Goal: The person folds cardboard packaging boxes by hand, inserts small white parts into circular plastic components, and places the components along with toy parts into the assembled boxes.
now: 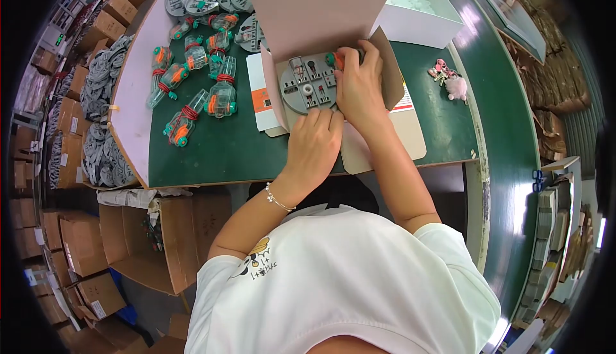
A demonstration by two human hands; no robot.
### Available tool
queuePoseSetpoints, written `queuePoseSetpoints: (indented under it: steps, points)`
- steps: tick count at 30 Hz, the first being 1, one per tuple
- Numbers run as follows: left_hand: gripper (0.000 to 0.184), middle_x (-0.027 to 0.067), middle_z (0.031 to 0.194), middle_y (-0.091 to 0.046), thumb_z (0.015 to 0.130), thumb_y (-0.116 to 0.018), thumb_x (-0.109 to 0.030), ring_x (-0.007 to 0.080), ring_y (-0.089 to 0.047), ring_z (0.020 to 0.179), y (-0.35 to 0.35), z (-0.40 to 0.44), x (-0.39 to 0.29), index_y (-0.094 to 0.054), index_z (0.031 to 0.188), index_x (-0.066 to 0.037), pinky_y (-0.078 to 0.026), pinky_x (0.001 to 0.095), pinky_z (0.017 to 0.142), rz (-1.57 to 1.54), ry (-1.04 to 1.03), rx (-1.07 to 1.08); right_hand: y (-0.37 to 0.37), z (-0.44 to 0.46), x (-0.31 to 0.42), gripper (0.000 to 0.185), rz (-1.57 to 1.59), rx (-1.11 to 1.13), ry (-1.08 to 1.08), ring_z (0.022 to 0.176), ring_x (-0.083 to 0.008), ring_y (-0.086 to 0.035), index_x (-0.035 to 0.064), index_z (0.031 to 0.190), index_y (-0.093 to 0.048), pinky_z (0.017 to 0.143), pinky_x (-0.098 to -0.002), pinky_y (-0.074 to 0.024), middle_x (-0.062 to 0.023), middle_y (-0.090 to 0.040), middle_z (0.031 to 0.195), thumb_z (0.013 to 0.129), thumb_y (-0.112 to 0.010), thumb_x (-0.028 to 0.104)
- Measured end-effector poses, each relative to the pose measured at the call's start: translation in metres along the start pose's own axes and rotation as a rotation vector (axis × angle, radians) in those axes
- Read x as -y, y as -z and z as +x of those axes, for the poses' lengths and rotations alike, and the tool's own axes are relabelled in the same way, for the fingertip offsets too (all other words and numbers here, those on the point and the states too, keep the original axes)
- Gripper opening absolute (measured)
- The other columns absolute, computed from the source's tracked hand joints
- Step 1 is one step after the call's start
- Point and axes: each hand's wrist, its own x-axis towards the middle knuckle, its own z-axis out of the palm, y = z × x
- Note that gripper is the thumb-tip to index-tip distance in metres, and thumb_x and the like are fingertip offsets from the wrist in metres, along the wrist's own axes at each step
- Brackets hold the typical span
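An open cardboard box (274,91) with its lid raised stands on the green table. Inside it lies a round grey tray (295,100) with small parts set in its slots. My left hand (316,143) is at the tray's front edge, fingers bent down together; its fingertips are partly hidden. My right hand (360,86) reaches into the box's right side, its fingers curled round an orange and green piece (335,60) that shows only in part beside the tray.
Clear bottle-like pieces with red cords (222,100) lie on the left of the table (256,155). Grey round trays (202,2) are piled behind them. A white box (420,23) stands at the back right, and keys with a pink pompom (455,88) lie at the right.
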Motion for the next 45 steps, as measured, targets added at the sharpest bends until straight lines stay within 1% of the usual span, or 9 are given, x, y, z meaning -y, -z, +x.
queuePoseSetpoints:
  steps: [4, 11, 14, 17, 22, 28, 34, 42, 45]
  points:
    - [0.031, 0.0131, 0.103, -0.063, 0.074, -0.070, 0.004, 0.0301, -0.061, 0.094, -0.002, 0.000, 0.002, -0.060, 0.104, 0.001, -0.049, 0.0396, 0.080, -0.093, 0.054, 0.058, 0.011, 0.005, -0.003, 0.033, -0.025, 0.289, -0.137, 0.123, -0.0497, -0.045, -0.0057, 0.119, -0.057, 0.099, -0.0533, -0.0430, -0.0306, -0.041, 0.139, 0.088, -0.060, 0.001]
    - [0.024, 0.0144, 0.107, -0.064, 0.082, -0.070, -0.004, 0.0292, -0.060, 0.095, 0.037, -0.005, 0.007, -0.060, 0.104, -0.001, -0.049, 0.0372, 0.081, -0.300, -0.209, -0.609, 0.080, 0.002, 0.006, 0.027, 0.347, -0.205, 0.061, 0.111, -0.0283, -0.060, 0.0014, 0.112, -0.067, 0.092, -0.0407, -0.0482, -0.0146, -0.057, 0.127, 0.086, -0.070, 0.010]
    - [0.034, 0.0158, 0.109, -0.063, 0.086, -0.072, -0.013, 0.0303, -0.060, 0.096, 0.039, -0.019, 0.031, -0.060, 0.115, 0.001, -0.048, 0.0393, 0.085, -0.346, 0.052, -0.797, 0.089, -0.010, -0.016, 0.026, 0.402, -0.430, -0.194, 0.107, -0.0190, -0.060, 0.0005, 0.113, -0.067, 0.090, -0.0352, -0.0473, -0.0115, -0.061, 0.123, 0.094, -0.065, 0.017]
    - [0.042, 0.0160, 0.110, -0.063, 0.088, -0.071, -0.017, 0.0300, -0.060, 0.097, 0.034, -0.023, 0.043, -0.057, 0.122, 0.003, -0.048, 0.0395, 0.087, -0.377, 0.316, -0.469, 0.077, -0.024, -0.044, 0.032, 0.539, 0.172, -0.488, 0.098, -0.0258, -0.061, -0.0004, 0.110, -0.066, 0.083, -0.0351, -0.0495, -0.0157, -0.064, 0.111, 0.100, -0.056, 0.029]
    - [0.059, 0.0174, 0.114, -0.062, 0.089, -0.071, -0.026, 0.0309, -0.058, 0.100, 0.016, -0.021, 0.042, -0.049, 0.134, 0.006, -0.048, 0.0398, 0.088, -0.732, 0.456, -0.296, 0.054, -0.034, -0.052, 0.043, 0.518, 0.262, -0.508, 0.094, -0.0233, -0.060, -0.0006, 0.115, -0.066, 0.079, -0.0365, -0.0491, -0.0145, -0.066, 0.104, 0.103, -0.048, 0.037]
    - [0.063, 0.0191, 0.124, -0.057, 0.087, -0.074, -0.031, 0.0303, -0.056, 0.112, 0.041, -0.004, 0.035, -0.050, 0.133, 0.005, -0.045, 0.0383, 0.098, -0.847, 0.225, -0.381, 0.103, -0.048, -0.096, 0.037, 1.057, -0.511, -0.755, 0.094, -0.0157, -0.064, -0.0021, 0.123, -0.060, 0.069, -0.0286, -0.0535, -0.0112, -0.066, 0.111, 0.102, -0.056, 0.027]
    - [0.070, 0.0176, 0.119, -0.053, 0.081, -0.078, -0.036, 0.0316, -0.051, 0.107, 0.020, -0.024, 0.079, -0.050, 0.131, 0.005, -0.046, 0.0398, 0.090, 0.048, 0.498, -0.135, 0.189, -0.107, -0.197, 0.039, 0.721, -0.900, -0.975, 0.089, -0.0191, -0.063, -0.0066, 0.119, -0.058, 0.074, -0.0332, -0.0523, -0.0126, -0.064, 0.112, 0.102, -0.056, 0.029]
    - [0.068, 0.0147, 0.108, -0.051, 0.077, -0.082, -0.036, 0.0319, -0.050, 0.106, 0.020, -0.026, 0.077, -0.054, 0.123, 0.005, -0.045, 0.0404, 0.091, -0.080, 0.597, -0.095, 0.254, -0.197, -0.344, 0.056, 0.098, -1.006, -1.231, 0.107, -0.0315, -0.059, -0.0073, 0.129, -0.053, 0.096, -0.0393, -0.0455, -0.0214, -0.059, 0.125, 0.100, -0.049, 0.041]
    - [0.068, 0.0149, 0.109, -0.051, 0.076, -0.083, -0.034, 0.0322, -0.049, 0.107, 0.021, -0.026, 0.074, -0.054, 0.123, 0.005, -0.045, 0.0410, 0.091, -0.140, 0.609, -0.138, 0.253, -0.209, -0.347, 0.058, -0.284, -0.742, -1.355, 0.110, -0.0385, -0.059, -0.0057, 0.131, -0.053, 0.099, -0.0468, -0.0443, -0.0276, -0.058, 0.126, 0.098, -0.046, 0.041]
